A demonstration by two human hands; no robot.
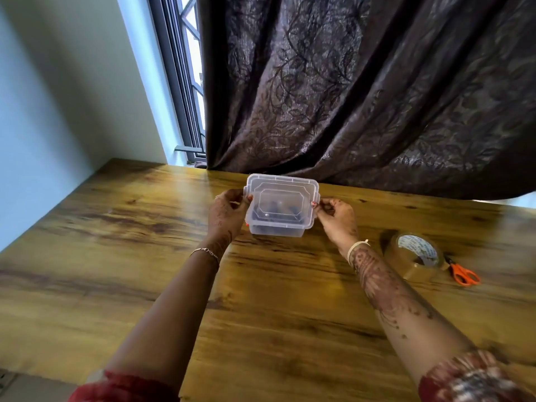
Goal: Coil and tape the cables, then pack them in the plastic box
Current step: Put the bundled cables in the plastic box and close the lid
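Here, both hands on the closed plastic box (pixel 275 231) at the far edge of the table (pixel 139 256).
The left grip (pixel 227 213) has its fingers curled onto the box's left end, the right grip (pixel 336 217) pinches the right end; the clear lid (pixel 281 183) sits on top; dark cables (pixel 258 213) show dimly through it, inside the box; a roll of brown tape (pixel 414 258) lies near the right forearm, with orange-handled scissors (pixel 464 275) just beside it; a dark curtain (pixel 348 82) hangs behind the box.
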